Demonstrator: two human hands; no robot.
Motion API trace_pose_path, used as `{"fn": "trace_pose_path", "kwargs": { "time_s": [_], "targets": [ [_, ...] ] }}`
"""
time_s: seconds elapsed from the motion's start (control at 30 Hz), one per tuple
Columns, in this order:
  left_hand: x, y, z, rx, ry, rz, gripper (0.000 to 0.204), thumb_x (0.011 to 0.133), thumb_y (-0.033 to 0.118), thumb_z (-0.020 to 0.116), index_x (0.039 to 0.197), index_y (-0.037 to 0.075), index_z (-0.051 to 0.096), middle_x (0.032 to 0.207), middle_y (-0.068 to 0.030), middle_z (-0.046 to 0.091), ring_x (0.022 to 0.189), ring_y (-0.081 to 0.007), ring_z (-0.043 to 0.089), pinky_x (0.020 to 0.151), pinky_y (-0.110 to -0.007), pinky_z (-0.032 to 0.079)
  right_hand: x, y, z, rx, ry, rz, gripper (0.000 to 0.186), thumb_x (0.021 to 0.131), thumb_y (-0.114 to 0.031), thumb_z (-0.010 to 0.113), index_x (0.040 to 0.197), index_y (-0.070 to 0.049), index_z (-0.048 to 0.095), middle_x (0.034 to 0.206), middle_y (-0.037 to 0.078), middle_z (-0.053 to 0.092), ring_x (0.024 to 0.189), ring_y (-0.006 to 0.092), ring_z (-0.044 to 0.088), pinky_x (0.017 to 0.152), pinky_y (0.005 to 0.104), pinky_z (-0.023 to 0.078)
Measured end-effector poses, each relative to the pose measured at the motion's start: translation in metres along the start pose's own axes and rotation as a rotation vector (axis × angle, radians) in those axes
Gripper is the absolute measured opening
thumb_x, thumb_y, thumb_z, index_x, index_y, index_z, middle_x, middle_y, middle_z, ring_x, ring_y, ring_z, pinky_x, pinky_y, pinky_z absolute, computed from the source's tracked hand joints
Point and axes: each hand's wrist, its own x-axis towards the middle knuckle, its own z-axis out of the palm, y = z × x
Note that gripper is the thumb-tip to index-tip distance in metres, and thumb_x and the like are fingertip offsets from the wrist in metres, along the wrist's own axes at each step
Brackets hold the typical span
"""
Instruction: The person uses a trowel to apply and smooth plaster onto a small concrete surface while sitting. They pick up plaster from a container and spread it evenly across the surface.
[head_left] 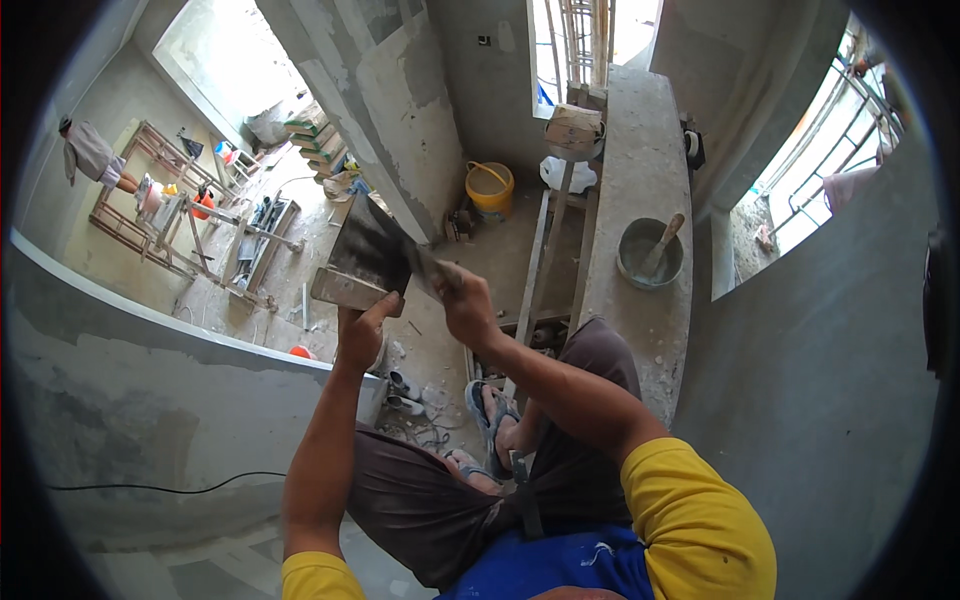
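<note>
My left hand [362,335] grips a dark, flat plate [368,245] by the pale, wood-like strip [345,289] along its near edge, thumb on top. In my right hand [468,308] is the handle of a trowel [422,268]. Its dark blade is smeared by motion and lies at the plate's right side; whether the two touch, I cannot tell. Both tools are raised in front of my knees. To the right, a round bowl [632,262] stands on a dusty plank, with a wooden-handled tool [664,242] leaning inside it.
The long plank [630,130] runs away on my right. A yellow bucket [490,190] stands on the floor ahead, near a white bag [568,174]. A low wall [180,335] curves along my left; beyond it are trestles [265,240] and another person [95,155].
</note>
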Motion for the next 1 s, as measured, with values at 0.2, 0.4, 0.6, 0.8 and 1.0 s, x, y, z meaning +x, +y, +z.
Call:
{"fn": "trace_pose_path", "kwargs": {
  "time_s": [0.2,0.4,0.6,0.8,1.0],
  "targets": [
    [0.003,0.012,-0.002,-0.032,-0.022,-0.105,0.016,0.083,0.006,0.063,0.097,-0.003,0.066,0.089,-0.0089,0.067,0.081,-0.0187,0.064,0.076,-0.031,0.049,-0.002,0.000,-0.005,0.023,-0.021,-0.055,0.014,0.088,-0.002,0.053,0.098,0.004,0.061,0.074,0.015,0.058,0.068,0.0177,0.052,0.066,0.0340,0.046],
    [0.003,0.005,-0.005,0.063,-0.108,-0.017,0.016,0.083,0.005,0.062,0.096,-0.003,0.067,0.088,-0.0087,0.067,0.081,-0.0187,0.064,0.075,-0.031,0.049,-0.012,-0.001,0.002,0.102,0.027,-0.243,0.018,0.089,-0.004,0.056,0.104,0.003,0.063,0.082,0.022,0.064,0.069,0.0250,0.059,0.066,0.0369,0.048],
    [0.002,-0.007,-0.009,0.079,-0.095,0.019,0.014,0.083,0.005,0.064,0.093,-0.003,0.067,0.089,-0.0089,0.068,0.084,-0.0189,0.064,0.077,-0.031,0.048,-0.009,0.000,0.010,0.062,0.017,-0.152,0.012,0.090,-0.007,0.057,0.095,0.003,0.062,0.071,0.008,0.057,0.067,0.0137,0.051,0.063,0.0321,0.044],
    [0.002,0.012,0.001,-0.031,0.027,-0.062,0.014,0.083,0.006,0.064,0.093,-0.003,0.066,0.087,-0.0084,0.068,0.080,-0.0184,0.064,0.075,-0.030,0.048,0.003,0.004,-0.005,0.014,-0.052,0.118,0.014,0.090,-0.006,0.057,0.097,0.004,0.061,0.076,0.015,0.060,0.069,0.0194,0.054,0.067,0.0332,0.046],
    [0.006,0.023,0.004,-0.184,-0.006,-0.276,0.017,0.083,0.006,0.063,0.097,-0.003,0.065,0.088,-0.0085,0.068,0.083,-0.0188,0.064,0.076,-0.031,0.048,0.000,0.004,-0.007,0.083,0.007,-0.072,0.009,0.086,-0.003,0.055,0.090,0.003,0.060,0.068,0.011,0.054,0.066,0.0145,0.048,0.062,0.0327,0.043]
  ]
}}
